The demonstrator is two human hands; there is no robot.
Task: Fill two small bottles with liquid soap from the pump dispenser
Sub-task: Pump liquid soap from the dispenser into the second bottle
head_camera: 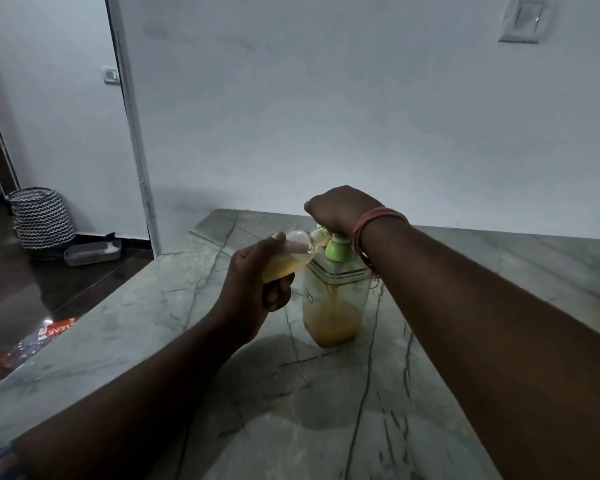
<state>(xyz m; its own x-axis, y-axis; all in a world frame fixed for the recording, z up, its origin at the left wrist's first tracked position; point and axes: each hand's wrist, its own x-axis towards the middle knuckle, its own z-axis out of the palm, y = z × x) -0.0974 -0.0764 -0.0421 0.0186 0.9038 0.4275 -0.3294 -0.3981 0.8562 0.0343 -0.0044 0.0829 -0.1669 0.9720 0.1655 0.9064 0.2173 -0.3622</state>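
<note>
From the head view, one small bottle [289, 255], partly filled with amber soap, is gripped tilted in the left hand [253, 289] with its mouth at the spout of the one pump dispenser [335, 296] on the marble counter [447, 393], while the right hand [340, 207] presses down on the pump head, hiding it; its fingers cannot be made out.

I'm holding a small bottle [291, 256] tilted in my left hand [253, 289], mouth at the green nozzle [321, 234]. My right hand [340, 209] is pressing on the pump dispenser [333, 299] head. Bottle's partly holding amber soap. Dispenser's standing on the marble counter [326, 410], roughly a third full.
</note>
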